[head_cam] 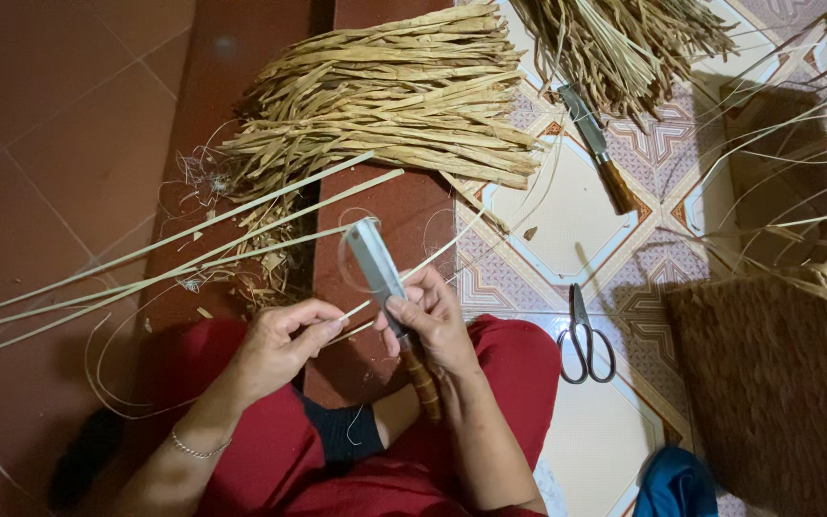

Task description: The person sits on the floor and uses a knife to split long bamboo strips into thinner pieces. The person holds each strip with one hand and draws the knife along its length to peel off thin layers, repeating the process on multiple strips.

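Right hand [433, 321] clamped on knife [375, 263], blade against thin strip [241, 251]; left hand [284, 340] pinching same strip; scissors [584, 340], second knife [597, 148], strip bundle [394, 96] nearby on floor.

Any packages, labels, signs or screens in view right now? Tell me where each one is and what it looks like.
None in view: no package, label, sign or screen.
What shows instead: reed strips, a strip bundle, two knives, scissors and a woven basket.
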